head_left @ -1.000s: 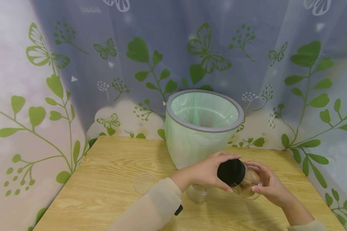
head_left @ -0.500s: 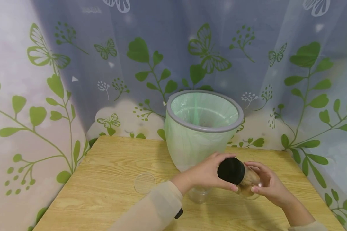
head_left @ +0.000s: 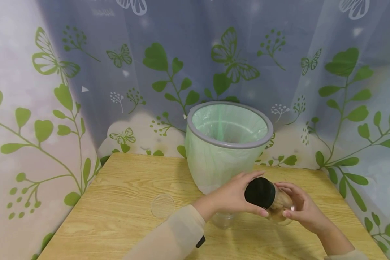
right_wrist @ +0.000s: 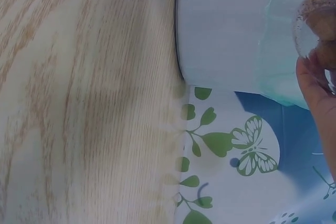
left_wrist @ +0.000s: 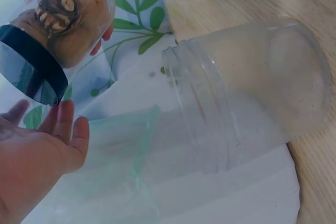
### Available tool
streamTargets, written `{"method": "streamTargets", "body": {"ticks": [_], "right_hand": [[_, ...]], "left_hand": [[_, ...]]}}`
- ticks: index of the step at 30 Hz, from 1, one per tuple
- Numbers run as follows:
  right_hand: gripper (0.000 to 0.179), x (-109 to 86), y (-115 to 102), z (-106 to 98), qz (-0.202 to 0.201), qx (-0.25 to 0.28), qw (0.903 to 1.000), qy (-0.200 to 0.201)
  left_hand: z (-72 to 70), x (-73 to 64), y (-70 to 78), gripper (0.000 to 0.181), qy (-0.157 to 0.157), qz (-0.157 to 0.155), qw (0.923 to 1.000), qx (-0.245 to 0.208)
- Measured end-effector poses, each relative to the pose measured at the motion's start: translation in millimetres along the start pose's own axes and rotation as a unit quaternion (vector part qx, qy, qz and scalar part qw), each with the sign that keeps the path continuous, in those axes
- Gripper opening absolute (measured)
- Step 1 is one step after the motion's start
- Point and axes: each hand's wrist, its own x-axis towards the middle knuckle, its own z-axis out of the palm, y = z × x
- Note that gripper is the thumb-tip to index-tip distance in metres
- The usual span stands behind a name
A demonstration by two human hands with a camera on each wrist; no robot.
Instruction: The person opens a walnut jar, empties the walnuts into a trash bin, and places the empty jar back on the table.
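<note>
A clear jar (head_left: 281, 204) of brown lumps is held tilted above the table, its black lid (head_left: 260, 193) turned towards the left. My left hand (head_left: 235, 195) grips that lid, with the thumb at its lower edge and fingers over the top. Around the far end of the jar body, my right hand (head_left: 303, 207) curls its fingers and thumb. In the left wrist view the jar (left_wrist: 97, 9) shows one lump topped with pale nut-like pieces. A second clear jar (left_wrist: 252, 87), without a lid, stands on the table, partly hidden below my left hand in the head view.
A bin (head_left: 230, 145) with a grey rim and pale green liner stands just behind my hands. A thin clear disc (head_left: 163, 206) lies left of it on the wooden table (head_left: 123, 187). A patterned curtain (head_left: 182, 47) hangs behind.
My left thumb has slid slightly to the right along the lid's lower edge, and the lid sits a little differently. My right hand and the jar body have hardly moved.
</note>
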Motion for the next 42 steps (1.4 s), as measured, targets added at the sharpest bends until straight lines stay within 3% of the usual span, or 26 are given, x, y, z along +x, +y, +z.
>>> {"method": "streamTargets", "body": {"ticks": [9, 14, 19, 42], "right_hand": [[0.064, -1.3, -0.4, -2.3, 0.022, -0.010, 0.9996, 0.014], [0.064, -1.6, -0.2, -2.2, 0.024, -0.002, 0.9996, 0.013], [0.063, -1.5, 0.0, -2.0, 0.025, 0.002, 0.9996, 0.012], [0.063, -1.1, 2.0, -2.1, 0.027, -0.021, 0.9991, 0.026]], "left_hand": [[-10.0, 1.1, -0.4, 0.107, -0.028, 0.086, 0.9946, 0.052], [-12.1, 0.7, -1.3, 0.100, -0.052, 0.100, 0.9925, 0.049], [-12.5, 1.3, -3.1, 0.099, -0.052, 0.111, 0.9916, 0.040], [-7.7, 0.2, -5.2, 0.094, -0.024, 0.049, 0.9977, 0.040]]}}
